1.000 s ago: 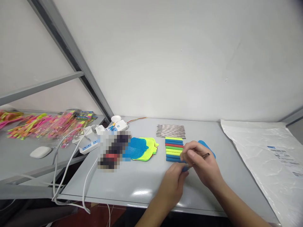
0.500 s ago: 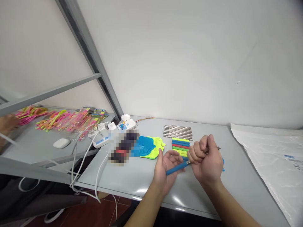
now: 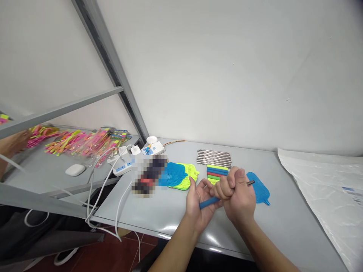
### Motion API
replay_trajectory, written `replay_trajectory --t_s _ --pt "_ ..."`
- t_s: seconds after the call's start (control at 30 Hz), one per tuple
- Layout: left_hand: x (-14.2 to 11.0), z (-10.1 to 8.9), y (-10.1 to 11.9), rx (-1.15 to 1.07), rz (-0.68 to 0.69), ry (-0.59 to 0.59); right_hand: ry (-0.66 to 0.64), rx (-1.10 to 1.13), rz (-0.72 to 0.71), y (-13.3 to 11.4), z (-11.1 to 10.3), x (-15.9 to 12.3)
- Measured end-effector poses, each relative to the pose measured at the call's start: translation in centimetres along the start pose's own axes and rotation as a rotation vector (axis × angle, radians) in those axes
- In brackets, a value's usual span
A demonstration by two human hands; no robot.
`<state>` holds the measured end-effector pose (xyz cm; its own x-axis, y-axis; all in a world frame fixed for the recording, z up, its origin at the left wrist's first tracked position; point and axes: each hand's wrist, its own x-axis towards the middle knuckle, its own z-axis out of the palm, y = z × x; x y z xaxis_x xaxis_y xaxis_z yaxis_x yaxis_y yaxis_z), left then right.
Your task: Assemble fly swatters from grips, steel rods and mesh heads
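Observation:
A blue handle (image 3: 209, 203) lies across the palm of my left hand (image 3: 197, 206), its end braced near the base of the thumb, with the fingers loosely curled behind it. My right hand (image 3: 237, 196) is wrapped in a fist round a metal rod (image 3: 251, 183) in line with that handle; the rod's tip pokes out past the thumb side. Just beyond the right fist a blue perforated fly swatter head (image 3: 258, 189) lies flat. Behind the hands sit several coloured handles (image 3: 217, 170) in a row, partly covered, and a row of thin metal rods (image 3: 214, 158).
Blue swatter heads (image 3: 176, 173) and yellow-green ones (image 3: 188, 183) are stacked left, beside a blurred patch. Power strips (image 3: 122, 168) and white cables are further left. A white plastic sheet (image 3: 320, 185) covers the right end. Another person's hand (image 3: 17, 145) is near bundled pink-yellow items (image 3: 85, 145).
My right fist has slid left and down along the rod towards my left hand. More of the blue swatter head at the right now shows. My left hand has barely moved.

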<state>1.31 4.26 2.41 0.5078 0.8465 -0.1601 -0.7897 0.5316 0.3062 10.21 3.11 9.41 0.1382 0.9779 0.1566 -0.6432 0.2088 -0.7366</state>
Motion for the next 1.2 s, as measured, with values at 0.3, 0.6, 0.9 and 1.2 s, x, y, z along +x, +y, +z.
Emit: replay_trajectory --t_s 0.3,0.6,0.9,1.2 --pt "-0.2 0.0 -0.7 -0.013 -0.009 -0.019 -0.013 -0.034 0.025 0.4 0.0 -0.8" --pt "-0.8 1.7 -1.5 0.125 -0.088 -0.020 0.059 0.015 0.066 -0.8 -1.3 -0.4" --pt "-3.4 2.1 0.6 1.421 0.172 -0.016 0.268 0.096 0.041 -3.8 -4.4 2.0" --pt "-4.6 0.8 0.3 1.809 0.301 -0.158 0.249 0.092 0.106 -3.9 -5.1 2.0"
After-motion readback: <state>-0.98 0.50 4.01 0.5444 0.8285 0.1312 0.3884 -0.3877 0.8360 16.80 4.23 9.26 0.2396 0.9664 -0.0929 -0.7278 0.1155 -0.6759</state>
